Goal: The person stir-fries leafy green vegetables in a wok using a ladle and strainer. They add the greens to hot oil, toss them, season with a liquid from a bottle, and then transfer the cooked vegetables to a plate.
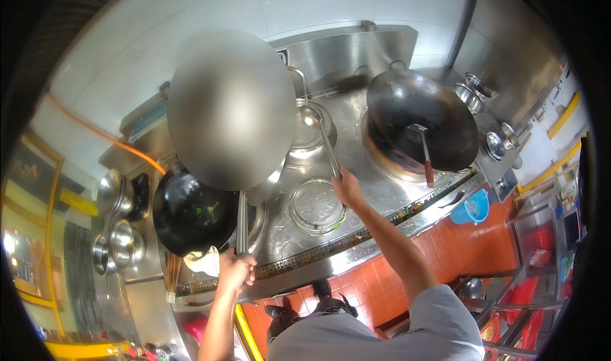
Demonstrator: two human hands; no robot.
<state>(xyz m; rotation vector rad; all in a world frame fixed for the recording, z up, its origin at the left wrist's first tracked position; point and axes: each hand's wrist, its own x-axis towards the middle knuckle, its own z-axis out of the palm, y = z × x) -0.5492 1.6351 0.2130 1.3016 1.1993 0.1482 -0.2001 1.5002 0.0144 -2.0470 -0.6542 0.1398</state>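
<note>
My left hand [235,271] is closed around a long metal handle [243,222]; its far end runs up under a large blurred oval patch, so what it bears cannot be told. My right hand [347,188] grips the handle of a metal ladle [311,116], whose bowl is over a round metal pot [310,136] set in the range. Left of the long handle, a black wok [179,217] holds a few green leaf scraps [209,214]. A pale cloth [203,260] lies on that wok's near rim, beside my left hand.
A second wok [410,117] with a wooden-handled spatula [423,151] leans over the right burner. A round metal lid or cover [318,206] sits at mid-range. Steel bowls [125,241] stand at left, a bamboo brush [172,277] near the front edge, a blue bucket [472,207] at right.
</note>
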